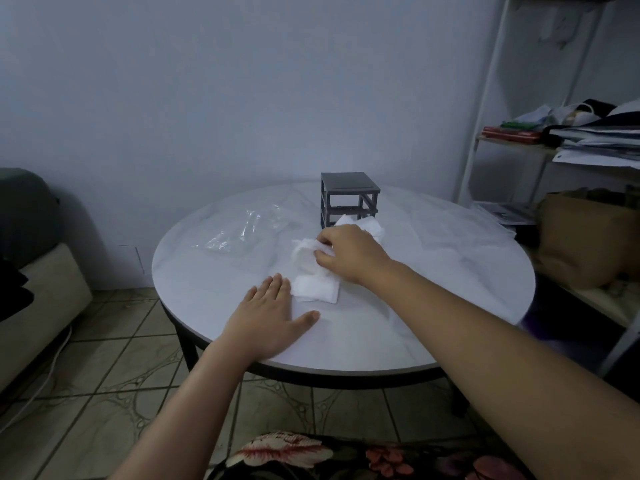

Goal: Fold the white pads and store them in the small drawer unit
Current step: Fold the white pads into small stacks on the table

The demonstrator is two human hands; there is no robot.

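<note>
Several rumpled white pads (313, 289) overlap on the table (415, 306); right hand (349, 254) pinches one, left hand (266, 317) lies flat.

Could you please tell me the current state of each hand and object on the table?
left hand: rests flat on the table, beside the white pads.
right hand: pinches the crumpled upper pad.
white pads: loosely heaped on the table, in front of the drawer unit.
drawer unit: upright, upper slot looks empty.
plastic bag: crumpled, lying on the table.
</note>
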